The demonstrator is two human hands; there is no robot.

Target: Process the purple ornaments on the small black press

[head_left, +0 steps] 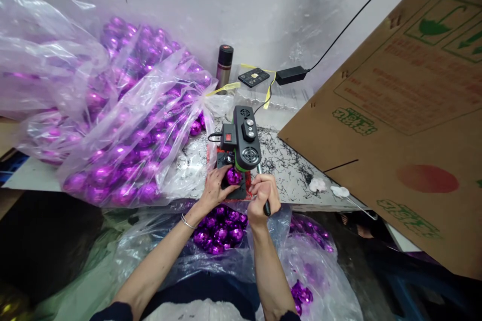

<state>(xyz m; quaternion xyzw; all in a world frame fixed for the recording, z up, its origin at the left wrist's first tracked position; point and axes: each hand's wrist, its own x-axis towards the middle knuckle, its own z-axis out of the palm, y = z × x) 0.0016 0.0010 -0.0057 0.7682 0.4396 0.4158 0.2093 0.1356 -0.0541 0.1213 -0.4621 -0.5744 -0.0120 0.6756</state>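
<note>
A shiny purple ball (234, 176) sits under the head of a small black machine (246, 135) on the table. Fingers and thumb of my left hand (217, 186) are closed around the ball's left side. My right hand (264, 195) is wrapped round the black-handled lever (267, 207) at the machine's right. Below the table edge, several purple balls (220, 230) lie in an open clear plastic bag. The ball's underside is hidden.
A big clear bag of purple balls (150, 105) fills the left. Behind stand a dark bottle (225, 67), a black remote (254, 76) and a power adapter (291, 75). A cardboard box (376, 150) leans at right. Black scraps litter the white table (331, 190).
</note>
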